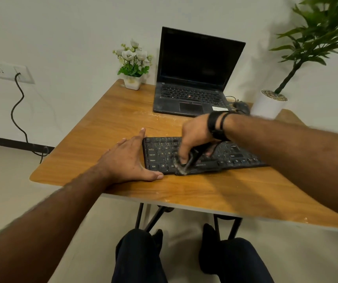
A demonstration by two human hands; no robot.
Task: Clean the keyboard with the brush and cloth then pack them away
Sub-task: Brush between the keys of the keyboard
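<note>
head view: small white pot (132,83) at the far left corner of the table (106,119) is holding white flowers (133,56) with green leaves; round white planter (269,106) at the far right is holding gravel and a tall green plant (323,31), fronds running out of frame top and right. black keyboard (160,155) is lying flat on the table near the front edge, right end hidden under the right forearm. left hand (128,160) is resting palm-down on the table, bracing the keyboard's left end, fingers straight and close together along the far corner, thumb stretching along the front edge. right hand (194,137) is reaching in from the right over the middle of the keyboard, wrist raised, fingers curling down and gripping a dark brush (186,162) against the keys near the space bar; brush is motion-blurred, so bristles versus handle are hard to make out, and exactly which fingers are pinching it cannot be told. black bands (217,124) are sitting on the right wrist. open black laptop (194,78) with a dark screen is sitting behind, a dark mouse (241,107) partly hidden beside it. cable (18,111) is hanging from a wall socket (2,71) at left. knees in dark trousers (184,260) are showing below the table.
</note>
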